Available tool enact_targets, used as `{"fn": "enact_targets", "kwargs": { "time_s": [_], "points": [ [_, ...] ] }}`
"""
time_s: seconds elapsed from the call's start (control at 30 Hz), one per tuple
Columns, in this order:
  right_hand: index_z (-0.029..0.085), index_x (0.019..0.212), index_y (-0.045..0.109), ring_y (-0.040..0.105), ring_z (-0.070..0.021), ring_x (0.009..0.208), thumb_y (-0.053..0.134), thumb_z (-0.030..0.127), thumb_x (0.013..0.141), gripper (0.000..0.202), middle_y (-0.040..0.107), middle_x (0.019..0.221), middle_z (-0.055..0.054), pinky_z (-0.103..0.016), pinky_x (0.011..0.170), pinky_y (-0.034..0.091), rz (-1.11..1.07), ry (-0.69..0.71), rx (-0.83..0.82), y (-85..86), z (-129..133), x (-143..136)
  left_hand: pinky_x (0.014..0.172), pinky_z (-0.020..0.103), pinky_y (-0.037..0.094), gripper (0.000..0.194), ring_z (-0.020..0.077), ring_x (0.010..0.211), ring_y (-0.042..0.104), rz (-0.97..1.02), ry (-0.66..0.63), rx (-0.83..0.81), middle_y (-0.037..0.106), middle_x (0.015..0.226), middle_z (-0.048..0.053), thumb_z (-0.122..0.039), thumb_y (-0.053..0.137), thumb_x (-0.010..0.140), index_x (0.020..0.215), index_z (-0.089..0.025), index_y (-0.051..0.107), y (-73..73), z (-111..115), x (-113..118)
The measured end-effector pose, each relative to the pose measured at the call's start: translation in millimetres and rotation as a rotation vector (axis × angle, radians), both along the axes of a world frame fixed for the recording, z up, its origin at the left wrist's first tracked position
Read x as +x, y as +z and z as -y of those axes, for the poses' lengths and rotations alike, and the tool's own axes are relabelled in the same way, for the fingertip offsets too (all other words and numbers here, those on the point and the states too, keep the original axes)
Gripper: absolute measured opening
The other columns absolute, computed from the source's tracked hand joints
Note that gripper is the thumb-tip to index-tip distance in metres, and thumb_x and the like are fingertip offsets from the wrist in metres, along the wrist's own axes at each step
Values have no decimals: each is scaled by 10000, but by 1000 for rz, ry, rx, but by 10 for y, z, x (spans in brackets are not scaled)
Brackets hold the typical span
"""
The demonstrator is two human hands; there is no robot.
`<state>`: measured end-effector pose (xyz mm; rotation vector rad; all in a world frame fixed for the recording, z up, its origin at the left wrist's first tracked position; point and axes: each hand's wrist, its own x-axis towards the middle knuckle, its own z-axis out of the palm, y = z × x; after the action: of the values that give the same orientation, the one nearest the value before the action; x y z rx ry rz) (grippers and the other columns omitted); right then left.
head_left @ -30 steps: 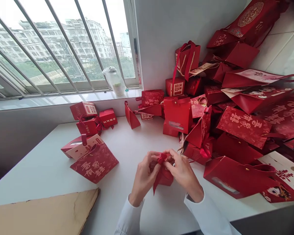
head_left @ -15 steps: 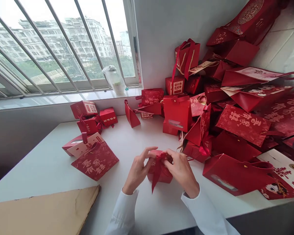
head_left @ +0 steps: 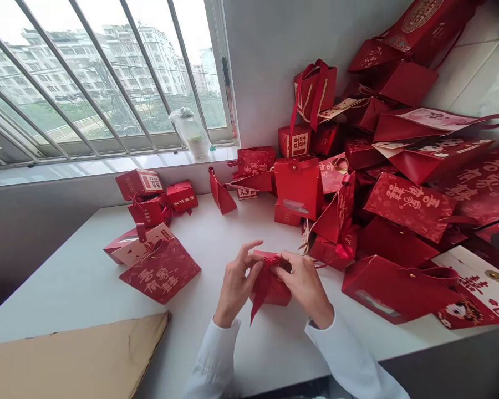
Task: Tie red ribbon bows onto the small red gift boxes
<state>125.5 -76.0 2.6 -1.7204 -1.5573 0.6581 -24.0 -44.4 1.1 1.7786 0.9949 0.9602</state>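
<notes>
A small red box point(head_left: 279, 293) stands on the white table, low in the middle of the view, with a red ribbon point(head_left: 261, 288) bow on its top. One ribbon tail hangs down over the box's near side. At the bow's left side, my left hand point(head_left: 238, 280) pinches the ribbon between thumb and a finger, while its index finger is raised. From the right, my right hand point(head_left: 305, 282) grips the bow's other side with thumb and fingertips. Both hands partly cover the box.
Red gift bags and boxes point(head_left: 411, 208) pile up on the right. More red boxes point(head_left: 147, 213) and a tilted bag point(head_left: 162, 271) lie at left. Brown cardboard point(head_left: 75, 354) covers the table's point(head_left: 216, 238) near-left corner. A plastic-wrapped cup point(head_left: 194, 136) stands on the windowsill.
My left index finger has lifted off the bow and points up. The hanging ribbon tail has swung slightly left. The camera view has shifted a little.
</notes>
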Motion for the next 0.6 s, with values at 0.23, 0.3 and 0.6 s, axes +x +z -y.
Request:
{"fn": "enact_targets", "kwargs": {
  "time_s": [0.23,0.3,0.6],
  "points": [
    [214,664,572,493,-137,581,494,224,784,143,586,616,22,-230,554,335,-36,-18,4,19,6,-20,660,215,498,288,134,751,643,16,5,-21,712,872,20,-310,484,871,1134,-220,562,-1,-4,-15],
    [216,668,575,500,-138,592,501,230,785,140,591,629,21,-231,563,339,-32,-29,-1,34,14,-26,662,213,503,274,134,759,642,7,-5,-25,712,895,24,-309,486,872,1115,-220,578,-6,-3,-23],
    [220,660,536,494,-134,584,464,191,796,156,580,637,26,-227,537,303,37,-43,9,36,47,-51,640,221,507,265,138,752,625,32,-40,-117,691,938,50,-306,477,876,1088,-207,601,37,-9,-36]
  ]
}}
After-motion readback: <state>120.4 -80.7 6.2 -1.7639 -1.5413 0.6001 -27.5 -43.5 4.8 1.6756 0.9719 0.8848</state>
